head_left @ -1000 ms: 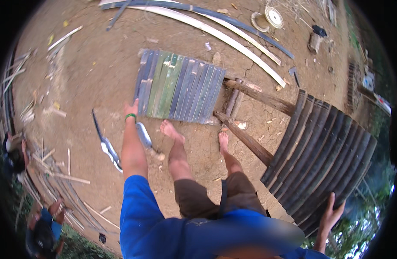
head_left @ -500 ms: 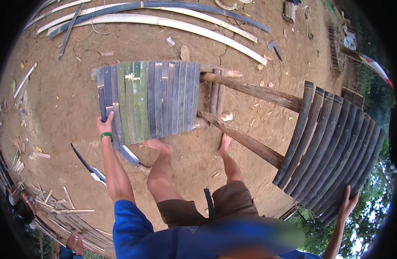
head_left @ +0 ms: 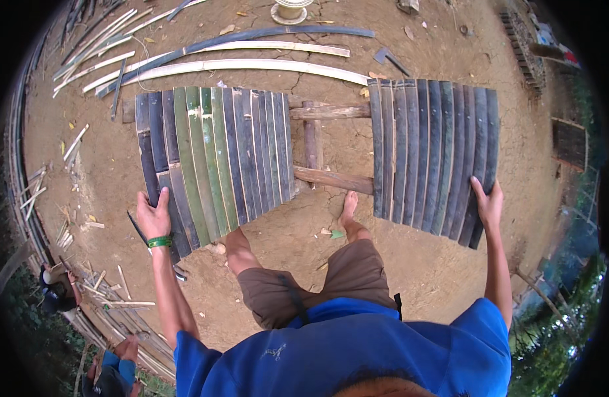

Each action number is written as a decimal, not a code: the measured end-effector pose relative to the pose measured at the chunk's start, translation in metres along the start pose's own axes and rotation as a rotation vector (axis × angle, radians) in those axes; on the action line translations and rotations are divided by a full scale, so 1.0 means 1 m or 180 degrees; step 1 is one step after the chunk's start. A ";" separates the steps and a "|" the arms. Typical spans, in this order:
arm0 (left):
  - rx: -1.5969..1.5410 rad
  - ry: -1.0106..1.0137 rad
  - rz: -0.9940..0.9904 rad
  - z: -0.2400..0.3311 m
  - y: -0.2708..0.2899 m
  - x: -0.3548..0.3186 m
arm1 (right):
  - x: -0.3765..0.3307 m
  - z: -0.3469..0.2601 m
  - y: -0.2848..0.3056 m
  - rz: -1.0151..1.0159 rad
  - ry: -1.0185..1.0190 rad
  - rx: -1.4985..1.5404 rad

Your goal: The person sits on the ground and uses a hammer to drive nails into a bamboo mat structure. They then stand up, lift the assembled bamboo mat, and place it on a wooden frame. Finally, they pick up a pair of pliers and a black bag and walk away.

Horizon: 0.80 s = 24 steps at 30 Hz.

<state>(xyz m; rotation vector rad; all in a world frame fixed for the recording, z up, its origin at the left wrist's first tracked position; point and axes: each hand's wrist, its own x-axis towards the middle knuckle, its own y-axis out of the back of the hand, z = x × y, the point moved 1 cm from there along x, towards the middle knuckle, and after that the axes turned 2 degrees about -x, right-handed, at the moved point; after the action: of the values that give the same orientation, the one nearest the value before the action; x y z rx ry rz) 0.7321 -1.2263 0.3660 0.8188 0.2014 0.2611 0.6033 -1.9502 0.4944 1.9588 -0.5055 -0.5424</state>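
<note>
Left hand [head_left: 153, 217] gripped near edge of left slat panel [head_left: 215, 155]; right hand [head_left: 488, 202] clasped right slat panel [head_left: 433, 155]. Both panels lay across wooden rails [head_left: 331, 177], bare foot [head_left: 348, 206] planted just below rails.

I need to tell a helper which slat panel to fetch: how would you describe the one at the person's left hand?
Find the wooden frame rails on the dirt ground. The bamboo slat panel lies at their left end, its near corner gripped by the left hand. Unlike the all-dark right panel, it has several green slats.
</note>
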 end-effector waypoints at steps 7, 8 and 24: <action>-0.0143 -0.0609 -0.0771 0.209 -0.007 -0.095 | 0.065 0.164 -0.034 -0.0212 0.0028 0.0491; -0.0166 -0.0694 -0.0792 0.236 -0.017 -0.115 | 0.066 0.165 -0.037 -0.0434 -0.0164 0.1039; 0.0299 -0.1332 -0.0824 0.452 -0.144 -0.267 | 0.096 0.248 -0.195 -0.0740 0.0410 0.1803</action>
<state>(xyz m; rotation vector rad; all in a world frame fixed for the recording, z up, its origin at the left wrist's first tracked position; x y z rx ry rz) 0.6249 -1.7149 0.5805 0.9116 -0.0750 -0.1660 0.5615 -2.1018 0.2041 2.5979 -0.3757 -0.4411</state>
